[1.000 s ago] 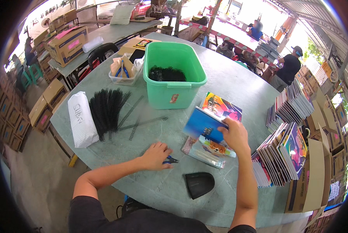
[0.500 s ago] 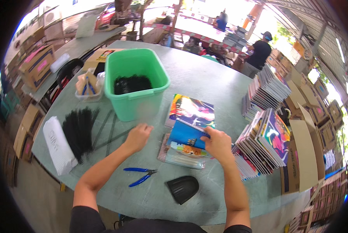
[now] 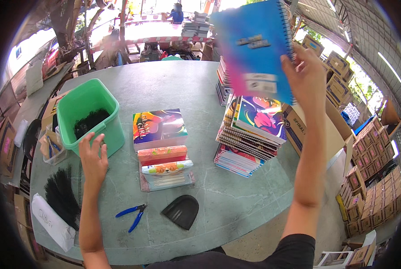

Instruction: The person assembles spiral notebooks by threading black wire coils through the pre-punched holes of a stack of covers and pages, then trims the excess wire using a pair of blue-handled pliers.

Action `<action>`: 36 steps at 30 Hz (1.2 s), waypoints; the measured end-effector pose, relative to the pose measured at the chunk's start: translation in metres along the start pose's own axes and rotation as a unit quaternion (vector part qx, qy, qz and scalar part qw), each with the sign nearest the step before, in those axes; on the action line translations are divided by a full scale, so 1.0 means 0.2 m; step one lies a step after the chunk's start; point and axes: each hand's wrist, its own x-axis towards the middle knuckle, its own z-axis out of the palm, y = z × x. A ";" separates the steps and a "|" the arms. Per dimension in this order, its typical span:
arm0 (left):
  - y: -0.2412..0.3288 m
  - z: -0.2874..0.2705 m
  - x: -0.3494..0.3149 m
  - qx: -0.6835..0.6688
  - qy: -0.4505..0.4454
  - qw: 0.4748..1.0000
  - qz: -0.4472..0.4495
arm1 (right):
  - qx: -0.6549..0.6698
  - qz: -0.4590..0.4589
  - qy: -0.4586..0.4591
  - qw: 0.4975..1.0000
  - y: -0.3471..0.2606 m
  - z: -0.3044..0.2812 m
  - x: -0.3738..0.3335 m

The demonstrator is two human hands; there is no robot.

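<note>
My right hand (image 3: 307,76) grips a blue-and-pink spiral notebook (image 3: 258,54) by its bound edge, raised above the stacked notebooks. Beneath it, spiral notebooks with colourful covers (image 3: 262,120) are piled on the right of the table. My left hand (image 3: 93,154) has its fingers apart, holding nothing, in front of the green bin (image 3: 112,142). Black plastic coils (image 3: 93,123) lie in the bin. Mid-table sits a stack of unbound, colourful book blocks (image 3: 161,125), with wrapped packs (image 3: 167,172) printed with a cartoon animal nearer me.
Blue-handled cutters (image 3: 132,215) and a black curved plastic piece (image 3: 181,211) lie near the front edge. Loose black coils (image 3: 61,195) and a white wrapped bundle (image 3: 52,224) are at left. A clear tub (image 3: 52,145) stands beside the bin. A cardboard box (image 3: 299,123) borders the right.
My right hand has lifted the blue notebook from mid-table, up and right over the piles. My left hand now hovers before the bin. The view has turned right.
</note>
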 end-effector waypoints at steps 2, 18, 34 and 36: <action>0.05 0.02 -0.02 -0.024 -0.030 0.999 0.003 | 0.008 0.055 -0.088 0.995 -0.05 0.00 0.04; 0.31 0.20 -0.29 -0.188 -0.150 0.971 -0.013 | -0.098 0.230 -0.483 0.839 0.22 0.57 -0.48; 0.05 0.38 -0.67 -0.186 -0.139 0.969 -0.087 | 0.199 -0.377 -0.391 0.816 -1.00 1.25 -0.73; 0.04 0.37 -0.68 -0.184 -0.126 0.971 -0.087 | 0.154 -0.409 -0.426 0.792 -1.07 1.32 -0.74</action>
